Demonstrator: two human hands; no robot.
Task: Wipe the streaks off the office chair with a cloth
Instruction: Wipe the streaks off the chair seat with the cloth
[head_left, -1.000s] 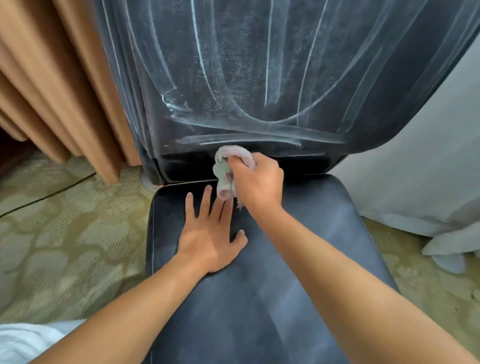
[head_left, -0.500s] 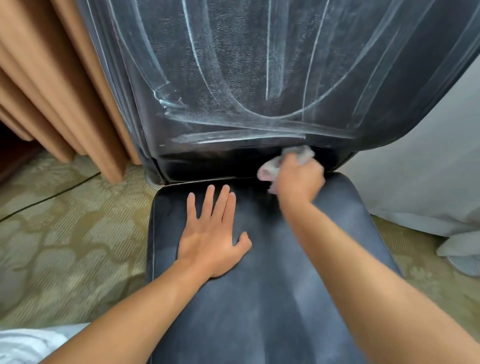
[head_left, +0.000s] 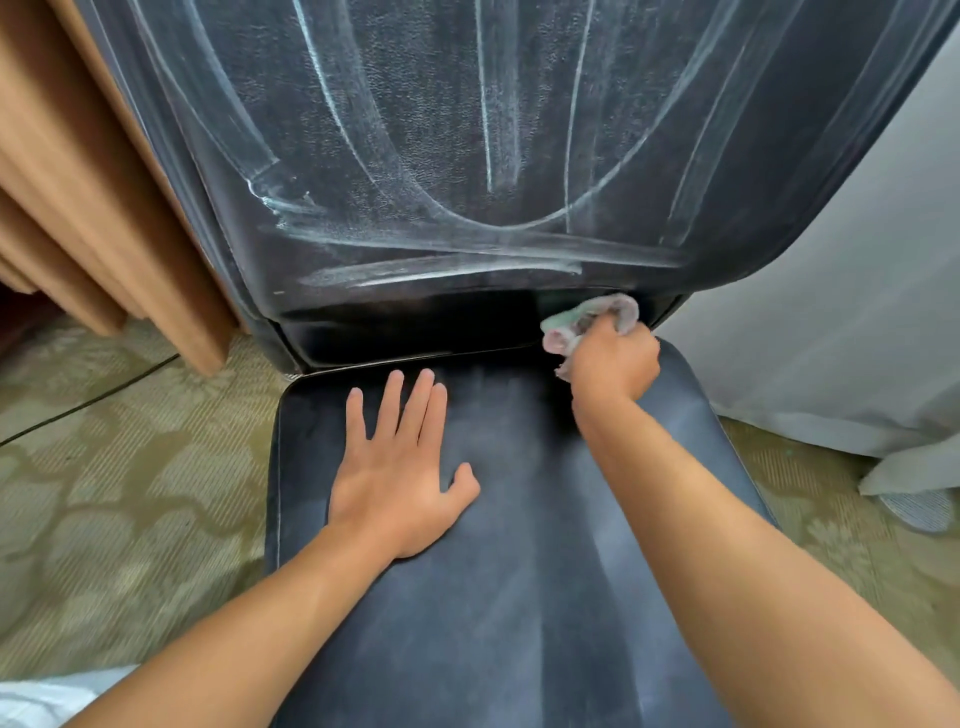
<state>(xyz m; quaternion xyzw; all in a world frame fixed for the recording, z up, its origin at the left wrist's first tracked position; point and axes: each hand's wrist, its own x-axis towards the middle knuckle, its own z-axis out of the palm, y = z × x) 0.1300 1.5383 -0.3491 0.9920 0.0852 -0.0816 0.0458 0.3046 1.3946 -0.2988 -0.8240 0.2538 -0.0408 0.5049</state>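
Dark leather chair: office chair (head_left: 519, 597) with a black seat pad and an upright backrest (head_left: 467, 130); the seat serves as the landmark for all positions below.
Streaks: pale chalky streaks (head_left: 441, 265) curve and run across the backrest, densest in a band just above the seat's rear edge; the seat itself shows a fainter dusty haze.
Cloth: crumpled pink and pale green cloth (head_left: 592, 319), bunched at the rear right corner of the seat, pressed into the dark gap between the seat and the foot of the backrest.
Right hand: right hand (head_left: 615, 364) at the rear right corner of the seat; its grip is closed, fingers curled round the cloth, with folds spilling out above and to the left of the knuckles.
Left hand: left hand (head_left: 400, 478) lies palm down on the left half of the seat; its grip is fully spread, fingers straight and pointing toward the backrest, holding nothing.
Surroundings: tan curtain (head_left: 78, 182) hangs left of the seat; white curtain (head_left: 831, 312) hangs to its right; patterned olive carpet (head_left: 130, 493) lies on both sides, with a thin black cable (head_left: 88, 402) crossing it to the left.
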